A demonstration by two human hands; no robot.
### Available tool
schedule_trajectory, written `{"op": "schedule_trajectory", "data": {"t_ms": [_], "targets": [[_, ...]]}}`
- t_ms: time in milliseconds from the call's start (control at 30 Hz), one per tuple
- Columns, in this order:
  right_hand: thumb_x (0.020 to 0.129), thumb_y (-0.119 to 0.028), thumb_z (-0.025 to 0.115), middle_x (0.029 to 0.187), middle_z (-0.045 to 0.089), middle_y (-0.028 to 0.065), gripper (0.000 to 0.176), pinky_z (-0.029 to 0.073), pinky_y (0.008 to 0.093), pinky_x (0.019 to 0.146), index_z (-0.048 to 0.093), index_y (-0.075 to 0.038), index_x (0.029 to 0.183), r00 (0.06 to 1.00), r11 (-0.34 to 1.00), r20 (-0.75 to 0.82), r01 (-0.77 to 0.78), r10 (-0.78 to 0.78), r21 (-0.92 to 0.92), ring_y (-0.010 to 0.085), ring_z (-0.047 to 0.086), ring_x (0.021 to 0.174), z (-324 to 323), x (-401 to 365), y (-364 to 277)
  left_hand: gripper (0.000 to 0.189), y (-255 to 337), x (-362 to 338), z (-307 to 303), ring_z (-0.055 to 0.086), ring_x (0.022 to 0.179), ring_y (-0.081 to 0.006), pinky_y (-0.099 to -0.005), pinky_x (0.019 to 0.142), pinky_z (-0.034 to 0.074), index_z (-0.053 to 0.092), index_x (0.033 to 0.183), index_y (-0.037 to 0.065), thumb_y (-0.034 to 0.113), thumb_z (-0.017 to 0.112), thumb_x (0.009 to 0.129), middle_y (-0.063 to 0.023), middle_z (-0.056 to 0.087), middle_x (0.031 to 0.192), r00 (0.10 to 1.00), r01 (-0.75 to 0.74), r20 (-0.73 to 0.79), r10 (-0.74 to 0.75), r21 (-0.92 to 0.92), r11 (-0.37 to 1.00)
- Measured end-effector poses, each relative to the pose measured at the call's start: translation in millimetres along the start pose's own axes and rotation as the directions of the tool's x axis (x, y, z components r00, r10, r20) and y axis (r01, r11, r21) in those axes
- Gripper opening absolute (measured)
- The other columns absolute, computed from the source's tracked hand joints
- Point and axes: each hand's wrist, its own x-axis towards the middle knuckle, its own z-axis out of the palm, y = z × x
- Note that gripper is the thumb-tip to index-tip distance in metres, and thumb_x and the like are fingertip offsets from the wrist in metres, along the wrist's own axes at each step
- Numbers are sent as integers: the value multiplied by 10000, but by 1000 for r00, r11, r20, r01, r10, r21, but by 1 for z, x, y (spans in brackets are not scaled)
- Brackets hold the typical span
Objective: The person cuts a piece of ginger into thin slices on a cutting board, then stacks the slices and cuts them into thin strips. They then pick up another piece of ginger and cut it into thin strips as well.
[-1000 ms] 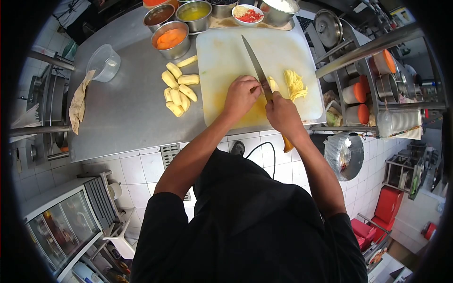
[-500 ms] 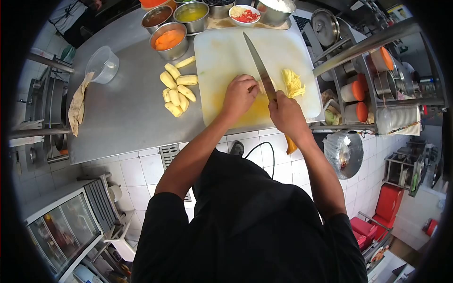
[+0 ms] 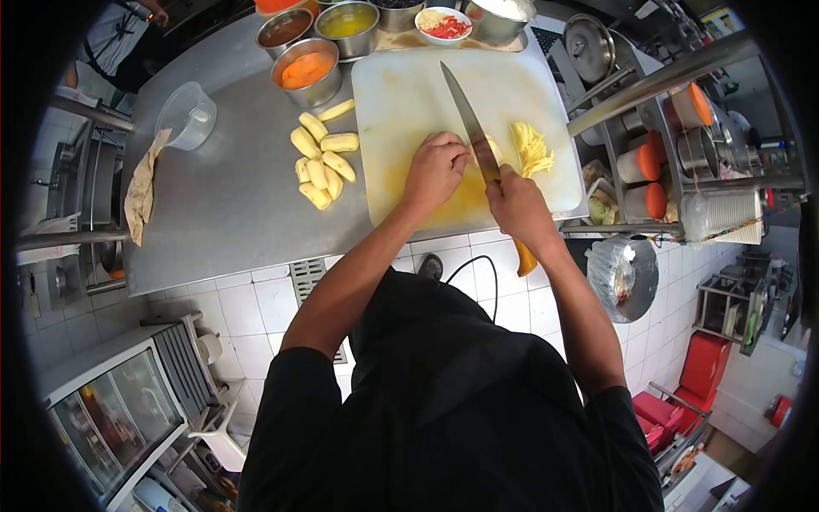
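My right hand [image 3: 520, 203] grips a large kitchen knife [image 3: 465, 107] by its orange-yellow handle, the blade pointing away from me over the white cutting board [image 3: 401, 85]. Left of the blade, my left hand [image 3: 437, 171] rests on the board with curled fingertips close to the steel. They press on a pale yellow vegetable piece that the fingers and blade mostly hide. A thin pale slice [image 3: 494, 147] shows just right of the blade. Further right lies a heap of yellow strips [image 3: 531, 149]. Several peeled yellow pieces [image 3: 321, 164] lie on the steel table, left of the board.
Behind the pieces stands a metal bowl of orange slices [image 3: 307, 72], with more bowls along the back. A clear plastic tub [image 3: 192, 119] and a beige cloth [image 3: 142, 192] are at the left. A lined bin [image 3: 623, 282] stands below right. Another person's hand [image 3: 158, 13] shows top left.
The knife and both hands have barely moved. A pale slice is now more visible right of the blade. At top left, the other person's hand and arm have shifted.
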Motion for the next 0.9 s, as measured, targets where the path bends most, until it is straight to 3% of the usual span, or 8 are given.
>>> {"op": "schedule_trajectory", "data": {"t_ms": [133, 233, 333, 433, 533, 633, 733, 900], "targets": [[969, -164, 546, 771, 675, 294, 241, 556, 525, 708, 583, 73, 983, 1000, 999, 25, -9, 7, 47, 458, 688, 739, 0, 4, 5, 94, 0, 0, 0, 647, 931, -282, -383, 830, 529, 773, 907, 24, 89, 748, 844, -70, 697, 967, 1000, -1, 4, 1, 1, 1000], [979, -164, 535, 800, 697, 243, 269, 571, 431, 597, 593, 89, 1048, 976, 963, 160, -177, 146, 202, 341, 710, 642, -14, 3, -6, 95, 1, 0, 0, 645, 939, -280, -382, 836, 528, 774, 910, 26, 90, 750, 844, -68, 695, 972, 1000, -1, 2, 1, 5, 1000], [990, -169, 524, 856, 702, 195, 334, 552, 340, 519, 605, 85, 1190, 971, 933, 208, -182, 120, 310, 222, 675, 555, -12, 7, 6, 88, 2, 0, -1, 639, 956, -290, -392, 856, 526, 772, 899, 30, 90, 736, 847, -76, 693, 976, 1000, 8, 10, -8, -3, 1000], [997, -172, 518, 928, 705, 175, 400, 546, 322, 518, 594, 37, 1328, 978, 918, 191, -149, 82, 368, 201, 636, 519, -14, 6, 9, 85, 2, 0, -1, 627, 984, -309, -409, 886, 523, 770, 878, 33, 87, 708, 854, -90, 689, 974, 1000, 20, 16, -19, -21, 1000], [1003, -171, 510, 885, 684, 145, 411, 533, 304, 505, 595, -10, 1372, 975, 902, 209, -156, 75, 403, 187, 597, 493, -13, 7, 15, 82, 2, 0, 0, 627, 979, -311, -409, 879, 525, 768, 876, 31, 82, 709, 852, -92, 689, 974, 1000, 18, 19, -17, -25, 1000], [1019, -176, 513, 732, 566, 57, 335, 494, 277, 463, 621, -11, 1291, 972, 890, 223, -170, 79, 422, 128, 531, 488, -13, 6, 17, 77, 2, 0, -1, 629, 974, -312, -408, 871, 527, 766, 874, 28, 74, 709, 850, -95, 689, 975, 1000, 15, 21, -15, -24, 1000], [1002, -153, 515, 761, 581, 82, 372, 510, 294, 475, 611, 13, 1321, 953, 870, 280, -233, 115, 434, 157, 557, 479, -19, 8, 14, 72, 1, 0, 0, 630, 969, -311, -408, 867, 528, 765, 873, 27, 66, 712, 845, -97, 689, 973, 1000, 13, 13, -13, -33, 999], [1006, -165, 516, 709, 555, 82, 246, 493, 303, 450, 616, 42, 1091, 937, 834, 322, -282, 133, 474, 148, 548, 471, -17, 14, 23, 67, 0, 1, 0, 633, 962, -311, -405, 862, 528, 764, 871, 25, 62, 720, 836, -97, 690, 969, 1000, 11, 11, -10, -31, 999]]}}
